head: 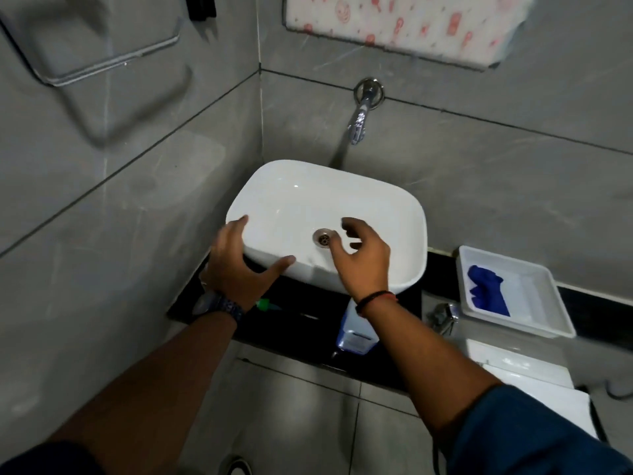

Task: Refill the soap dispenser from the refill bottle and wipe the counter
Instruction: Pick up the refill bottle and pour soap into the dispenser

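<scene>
A clear bottle point(356, 332) with a bluish label stands on the black counter point(294, 337) just in front of the white basin point(394, 214), partly hidden under my right wrist. A small green-topped item point(264, 305) lies on the counter near my left wrist. My left hand point(239, 265) hovers over the basin's front left corner, fingers spread, holding nothing. My right hand point(363, 255) hangs over the basin beside the drain point(322, 238), fingers curled loosely and empty. A blue cloth point(486, 289) lies in a white tray point(544, 303) to the right.
A chrome tap point(359, 121) sticks out of the grey tiled wall above the basin. A towel rail point(102, 63) is fixed to the left wall. A patterned white sheet point(411, 25) hangs at the top. A small chrome tap point(442, 315) and a white cistern lid point(520, 365) sit at the right.
</scene>
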A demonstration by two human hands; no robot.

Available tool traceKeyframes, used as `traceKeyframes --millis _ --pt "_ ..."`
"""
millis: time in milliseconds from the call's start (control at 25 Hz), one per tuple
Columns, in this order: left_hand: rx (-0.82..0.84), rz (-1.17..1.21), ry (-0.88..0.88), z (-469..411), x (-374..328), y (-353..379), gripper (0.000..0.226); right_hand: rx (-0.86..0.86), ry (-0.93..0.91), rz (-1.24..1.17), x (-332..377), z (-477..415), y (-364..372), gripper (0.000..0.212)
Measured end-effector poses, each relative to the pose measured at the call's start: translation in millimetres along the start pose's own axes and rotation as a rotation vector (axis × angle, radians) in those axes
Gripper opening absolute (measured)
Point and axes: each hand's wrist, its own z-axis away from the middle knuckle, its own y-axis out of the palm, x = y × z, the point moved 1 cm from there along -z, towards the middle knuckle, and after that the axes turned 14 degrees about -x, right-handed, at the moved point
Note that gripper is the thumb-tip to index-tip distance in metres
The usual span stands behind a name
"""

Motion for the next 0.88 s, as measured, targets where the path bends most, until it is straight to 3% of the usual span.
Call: traceKeyframes --millis 160,360,520,720,880 --pt "0.173 0.108 0.043 33 -63 33 0.083 -0.014 0.136 -0.001 -45 -6 -76 0.030" --pt "0.427 0.121 -0.076 68 -96 63 0.081 0.325 0.254 0.058 -107 27 -116 0.063" --pt "0.594 0.125 0.014 90 -98 79 0.076 0.449 0.282 0.111 -136 48 -102 0.084" --pt "0.580 0.097 0.101 104 -92 85 0.051 0.451 0.318 0.079 -150 66 -80 0.083" --pt "0.499 0.085 0.032 107 -90 83 0.043 0.432 0.327 0.083 -156 68 -74 0.078"
